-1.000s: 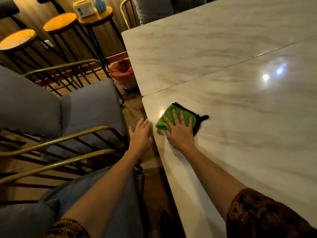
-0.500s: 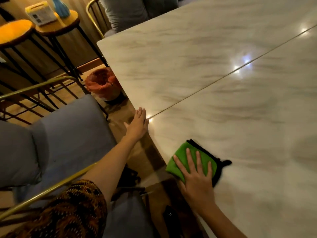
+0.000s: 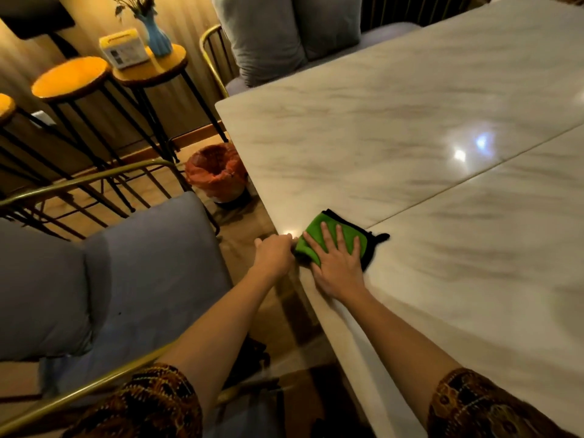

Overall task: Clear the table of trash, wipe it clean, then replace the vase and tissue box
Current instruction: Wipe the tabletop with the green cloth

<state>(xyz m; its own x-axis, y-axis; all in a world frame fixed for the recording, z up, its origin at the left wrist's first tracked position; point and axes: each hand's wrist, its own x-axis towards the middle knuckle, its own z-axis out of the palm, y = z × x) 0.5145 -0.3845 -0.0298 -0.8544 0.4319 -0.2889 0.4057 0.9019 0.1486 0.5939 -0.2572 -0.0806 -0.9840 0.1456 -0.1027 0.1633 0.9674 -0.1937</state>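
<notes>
A green cloth with black trim [image 3: 317, 227] lies at the near left edge of the white marble table [image 3: 379, 121], close to the seam between its two slabs. My right hand [image 3: 338, 263] presses flat on the cloth with fingers spread. My left hand [image 3: 273, 252] is cupped against the table's edge, touching the cloth's left end, and I see nothing in it. The blue vase [image 3: 158, 36] with dried stems and the yellow-and-white tissue box [image 3: 124, 49] stand on a round stool [image 3: 151, 69] at the far left.
A bin lined with an orange bag [image 3: 216, 169] sits on the floor by the table's corner. A grey cushioned chair with a gold frame [image 3: 142, 263] is on my left, another [image 3: 278, 33] is at the table's far end. More round stools [image 3: 71, 77] line the wall.
My right hand has slid the cloth back and forth along the table edge, now to beside my left hand. My left hand has gone from flat to cupped at the edge.
</notes>
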